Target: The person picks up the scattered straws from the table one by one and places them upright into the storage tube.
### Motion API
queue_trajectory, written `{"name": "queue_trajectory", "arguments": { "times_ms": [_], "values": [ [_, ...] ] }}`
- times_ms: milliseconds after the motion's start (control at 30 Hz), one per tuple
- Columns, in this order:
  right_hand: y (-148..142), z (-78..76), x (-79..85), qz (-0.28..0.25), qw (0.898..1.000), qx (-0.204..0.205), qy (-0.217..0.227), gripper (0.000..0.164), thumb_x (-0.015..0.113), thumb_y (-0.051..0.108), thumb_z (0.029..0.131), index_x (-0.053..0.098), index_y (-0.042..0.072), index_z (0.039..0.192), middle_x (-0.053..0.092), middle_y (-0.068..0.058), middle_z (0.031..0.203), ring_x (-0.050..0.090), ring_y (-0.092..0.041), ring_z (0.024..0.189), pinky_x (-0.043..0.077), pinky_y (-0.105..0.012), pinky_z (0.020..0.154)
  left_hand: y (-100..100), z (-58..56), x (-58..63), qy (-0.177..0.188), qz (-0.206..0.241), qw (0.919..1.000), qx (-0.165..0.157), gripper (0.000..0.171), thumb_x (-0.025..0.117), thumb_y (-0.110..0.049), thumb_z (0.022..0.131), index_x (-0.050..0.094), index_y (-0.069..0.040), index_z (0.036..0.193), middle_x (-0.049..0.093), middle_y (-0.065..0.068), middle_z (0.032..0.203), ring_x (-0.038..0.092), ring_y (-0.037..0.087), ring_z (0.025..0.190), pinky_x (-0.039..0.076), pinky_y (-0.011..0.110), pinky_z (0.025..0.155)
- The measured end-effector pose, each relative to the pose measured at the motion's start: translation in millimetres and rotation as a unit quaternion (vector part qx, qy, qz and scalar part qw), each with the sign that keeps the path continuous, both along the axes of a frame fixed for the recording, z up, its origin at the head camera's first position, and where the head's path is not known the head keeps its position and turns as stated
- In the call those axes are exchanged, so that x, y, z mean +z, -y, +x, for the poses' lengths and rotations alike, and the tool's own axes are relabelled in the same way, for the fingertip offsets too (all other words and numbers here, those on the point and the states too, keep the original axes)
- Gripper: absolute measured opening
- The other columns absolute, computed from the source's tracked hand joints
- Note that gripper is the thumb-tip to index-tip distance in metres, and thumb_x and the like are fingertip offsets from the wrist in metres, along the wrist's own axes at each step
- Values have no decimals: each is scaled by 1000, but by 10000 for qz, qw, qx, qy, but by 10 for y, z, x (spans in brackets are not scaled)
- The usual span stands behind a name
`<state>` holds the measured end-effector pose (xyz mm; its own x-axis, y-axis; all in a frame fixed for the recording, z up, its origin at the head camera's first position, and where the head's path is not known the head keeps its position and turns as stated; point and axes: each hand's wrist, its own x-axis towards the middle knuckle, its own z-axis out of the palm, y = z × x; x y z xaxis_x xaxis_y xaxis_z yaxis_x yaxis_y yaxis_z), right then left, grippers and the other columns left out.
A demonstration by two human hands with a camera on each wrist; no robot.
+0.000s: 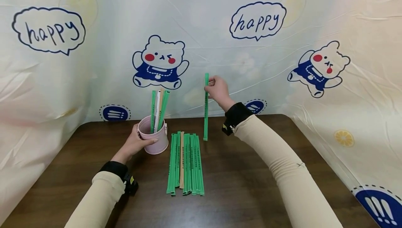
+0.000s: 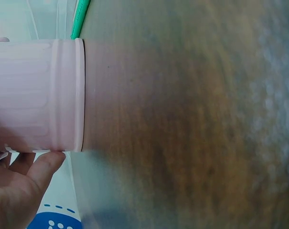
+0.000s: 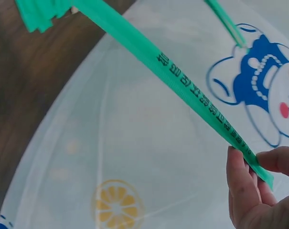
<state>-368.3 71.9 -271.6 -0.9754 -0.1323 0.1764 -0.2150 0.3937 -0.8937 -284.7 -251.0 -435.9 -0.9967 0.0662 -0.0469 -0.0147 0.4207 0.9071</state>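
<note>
My right hand (image 1: 220, 90) pinches one green-wrapped straw (image 1: 206, 116) near its top end. The straw hangs upright above the back of the table; in the right wrist view, dark printed characters run along its wrapper (image 3: 182, 90). On the left, my left hand (image 1: 133, 145) holds a small pink bucket (image 1: 159, 145) by its side, thumb across the front. Several wrapped straws (image 1: 153, 111) stand in the bucket: green ones, a white one and a brown one. Beside it lies a row of green-wrapped straws (image 1: 193, 165) with one brown-wrapped straw (image 1: 181, 165) among them.
The dark wooden table (image 1: 238, 179) has rounded back corners. Right behind it hangs a pale printed curtain (image 1: 201, 19) with bears and "happy" bubbles, which also runs down both sides.
</note>
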Motion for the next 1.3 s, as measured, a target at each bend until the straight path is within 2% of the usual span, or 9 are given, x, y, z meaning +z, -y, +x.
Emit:
{"name": "queue_trajectory", "arguments": {
  "times_ms": [200,400,567,733,833,1067,1200,1300],
  "values": [
    [51,35,169,-306,9970,236,-674,38,57,7,103,49,-2,139,58,-20,122,62,-32,111,59,-47,95,8,-11,13,-55,13,10000,29,105,76,-27,91,-1,-3,159,16,31,162,25,48,147,26,70,121],
    [165,68,312,-717,9890,345,-1250,35,59,8,102,51,0,135,60,-19,119,63,-23,103,61,-39,92,30,-13,44,-158,28,9998,70,105,76,-28,91,0,-4,159,17,30,162,26,48,147,27,70,121],
    [360,122,435,-1217,9822,367,-1384,33,60,5,101,51,-1,132,60,-14,113,61,-15,97,63,-36,88,47,-26,45,-167,16,9998,68,104,75,-26,91,0,-4,159,17,30,162,26,47,146,27,70,121],
    [588,178,490,-1626,9756,454,-1406,31,60,5,101,51,-1,131,60,-14,113,61,-16,96,63,-36,88,71,-50,65,-200,50,9998,62,103,75,-23,91,0,-3,159,17,30,162,25,47,147,25,70,122],
    [722,224,417,-1722,9742,523,-1359,30,59,4,101,50,-1,130,59,-13,113,61,-16,97,63,-31,85,82,-48,63,-208,22,9998,34,101,75,-22,91,1,-2,158,18,31,161,26,47,146,26,69,122],
    [959,348,50,-1435,9764,622,-1486,29,60,8,102,50,-1,128,59,-15,113,60,-17,97,53,-15,75,43,14,-47,-142,36,9999,-23,99,75,-21,92,3,-1,157,21,30,159,29,46,144,28,68,122],
    [1045,391,-86,-1168,9796,649,-1501,30,60,9,102,51,-1,129,61,-18,116,61,-24,103,51,-16,78,25,17,-63,-95,49,9999,-7,100,75,-23,92,2,-2,158,21,30,160,28,46,145,27,68,122],
    [1084,414,-154,-1037,9808,644,-1520,30,60,9,102,52,-1,129,61,-20,118,62,-29,106,50,-19,83,14,15,-28,-127,58,9999,-11,101,75,-23,91,2,-2,157,21,29,160,28,46,145,27,68,122]
  ]
}}
